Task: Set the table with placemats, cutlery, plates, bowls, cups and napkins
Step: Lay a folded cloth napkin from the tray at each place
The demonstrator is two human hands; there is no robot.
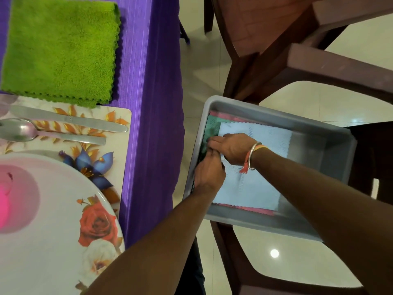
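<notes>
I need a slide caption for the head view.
Left hand and right hand grip a light blue napkin in the grey tub beside the table.

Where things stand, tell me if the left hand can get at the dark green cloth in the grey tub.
Probably yes. The left hand is inside the grey tub at the dark green cloth, whose edge shows; the light blue cloth covers the rest, and the right hand crowds that spot.

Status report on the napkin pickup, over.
Left hand and right hand in grey bin, pinching table-side edge of napkin stack, blue on top. Nothing lifted yet. Bin wall tight beside them.
</notes>
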